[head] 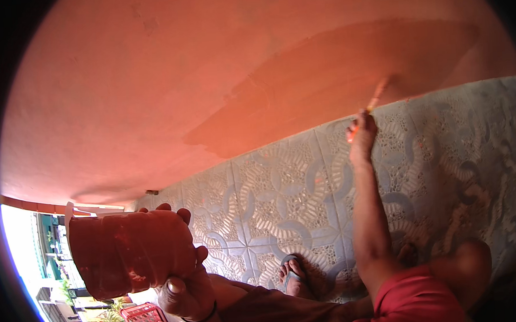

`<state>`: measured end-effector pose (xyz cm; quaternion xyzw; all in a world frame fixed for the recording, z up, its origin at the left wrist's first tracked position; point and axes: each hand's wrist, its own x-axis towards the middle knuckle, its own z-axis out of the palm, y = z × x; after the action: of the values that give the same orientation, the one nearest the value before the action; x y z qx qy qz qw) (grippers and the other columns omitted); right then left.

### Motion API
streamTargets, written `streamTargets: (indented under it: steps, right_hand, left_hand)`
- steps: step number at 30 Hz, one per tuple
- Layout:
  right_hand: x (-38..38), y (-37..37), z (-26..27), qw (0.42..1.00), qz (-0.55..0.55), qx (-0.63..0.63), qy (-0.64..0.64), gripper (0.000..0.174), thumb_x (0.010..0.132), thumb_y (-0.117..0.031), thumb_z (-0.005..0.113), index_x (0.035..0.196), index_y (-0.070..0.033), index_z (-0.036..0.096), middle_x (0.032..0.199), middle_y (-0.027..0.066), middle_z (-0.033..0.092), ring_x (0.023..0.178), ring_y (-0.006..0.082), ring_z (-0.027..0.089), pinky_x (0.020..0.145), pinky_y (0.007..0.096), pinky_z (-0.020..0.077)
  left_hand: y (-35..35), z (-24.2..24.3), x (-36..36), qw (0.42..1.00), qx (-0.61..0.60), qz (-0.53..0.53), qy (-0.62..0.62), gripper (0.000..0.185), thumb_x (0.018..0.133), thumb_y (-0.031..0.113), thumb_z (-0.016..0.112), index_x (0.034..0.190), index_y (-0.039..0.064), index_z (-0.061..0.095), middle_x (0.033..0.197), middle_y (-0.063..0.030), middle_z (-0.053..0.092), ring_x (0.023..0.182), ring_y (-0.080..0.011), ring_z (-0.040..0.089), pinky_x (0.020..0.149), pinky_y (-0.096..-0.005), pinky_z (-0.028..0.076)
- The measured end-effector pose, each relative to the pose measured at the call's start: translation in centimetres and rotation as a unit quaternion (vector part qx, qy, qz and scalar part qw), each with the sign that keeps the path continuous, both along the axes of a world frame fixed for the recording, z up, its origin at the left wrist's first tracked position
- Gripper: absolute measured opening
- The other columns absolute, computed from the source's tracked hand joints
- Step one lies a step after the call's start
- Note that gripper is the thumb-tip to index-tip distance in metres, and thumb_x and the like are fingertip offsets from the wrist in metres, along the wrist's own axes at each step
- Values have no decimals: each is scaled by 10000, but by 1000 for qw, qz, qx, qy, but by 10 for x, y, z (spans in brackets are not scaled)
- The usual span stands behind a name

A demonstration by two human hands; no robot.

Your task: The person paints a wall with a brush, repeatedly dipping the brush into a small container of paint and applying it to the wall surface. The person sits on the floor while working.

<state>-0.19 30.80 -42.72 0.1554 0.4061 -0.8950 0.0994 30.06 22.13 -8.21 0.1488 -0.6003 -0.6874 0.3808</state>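
My left hand (190, 289) grips a plastic paint container (132, 248) from its right end, fingers and thumb spread around it. Reddish-brown paint coats the container's side, and what is inside it is hidden. A paintbrush (379, 93) is in my right hand (364, 132), its bristle end blurred against the wall. Around the brush, a darker orange patch (323, 84), apparently wet paint, spreads across the lower part of the orange-pink wall (129, 71). The right hand is just out from the wall's foot, over the floor.
Patterned floor tiles (281, 194) with a few orange spots meet the wall along a slanting line. My sandalled foot (293, 274) stands on them. A small dark object (152, 192) lies by the wall's base. A red plastic crate (143, 320) and plants (113, 316) appear at lower left.
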Motion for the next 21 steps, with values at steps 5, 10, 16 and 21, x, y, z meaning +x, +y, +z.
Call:
streamTargets:
  steps: [5, 10, 16, 21]
  right_hand:
    - [61, -140, -87, 955, 168, 240, 42, 384, 1107, -398, 485, 1102, -14, 478, 761, 209, 659, 583, 350, 685, 485, 451, 520]
    - [152, -181, -93, 734, 308, 458, 396, 384, 1031, -304, 550, 1159, 58, 560, 882, 296, 693, 890, 402, 725, 678, 495, 560]
    - [151, -140, -54, 809, 481, 251, 226, 384, 966, -348, 626, 869, 22, 658, 690, 106, 643, 706, 211, 656, 653, 429, 499]
    - [93, -55, -36, 961, 260, 34, -89, 351, 1024, -406, 598, 859, -98, 557, 656, -40, 457, 467, 58, 381, 405, 232, 265]
  left_hand:
    - [3, 2, -6, 1000, 12, -5, -2, 1189, 808, 146, 902, 1664, 89, 79, 1631, -289, 267, 1467, -512, 371, 889, -476, 681]
    - [2, -1, -10, 999, 17, -28, 6, 1175, 814, 134, 896, 1662, 81, 85, 1625, -289, 276, 1463, -508, 375, 900, -499, 674]
    - [-2, -7, -1, 1000, -4, 2, 13, 1138, 819, 130, 884, 1651, 68, 109, 1595, -306, 306, 1431, -522, 416, 867, -495, 685]
    - [-8, -9, 1, 999, -32, 11, 14, 1138, 823, 129, 872, 1657, 84, 99, 1593, -322, 304, 1414, -534, 434, 847, -483, 692]
